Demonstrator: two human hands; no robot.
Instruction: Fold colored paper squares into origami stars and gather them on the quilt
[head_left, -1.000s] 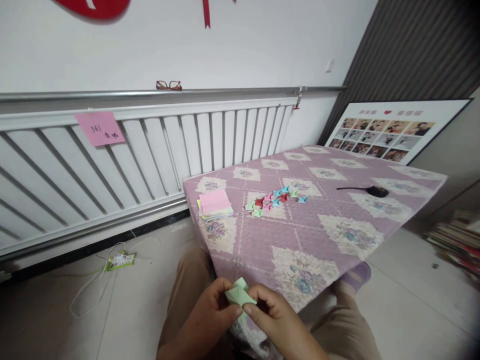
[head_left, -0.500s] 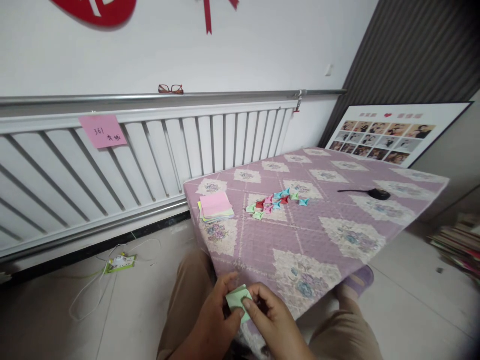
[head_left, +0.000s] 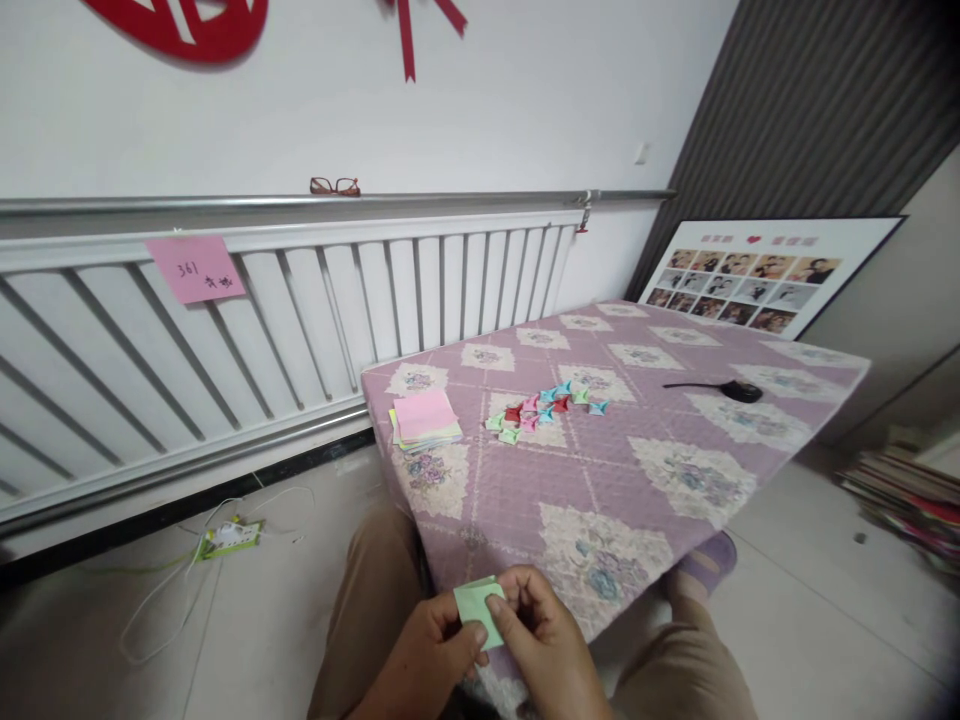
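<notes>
A small folded square of green paper is held just in front of the table's near corner. My left hand pinches its lower left side, the thumb lying on the paper. From the right, my right hand grips it between thumb and curled fingers. Further up the cloth lies a group of small folded paper pieces in red, pink, blue and green. To their left sits a stack of square paper sheets with a pink one on top.
The table's purple flowered cloth stretches to the right. A black long-handled object lies there, and a photo board leans at the back. Behind runs a white radiator. A power strip with cables is on the floor.
My left fingers have come down from above the green paper to its lower left edge. My right hand keeps its hold. The whole view has shifted slightly.
</notes>
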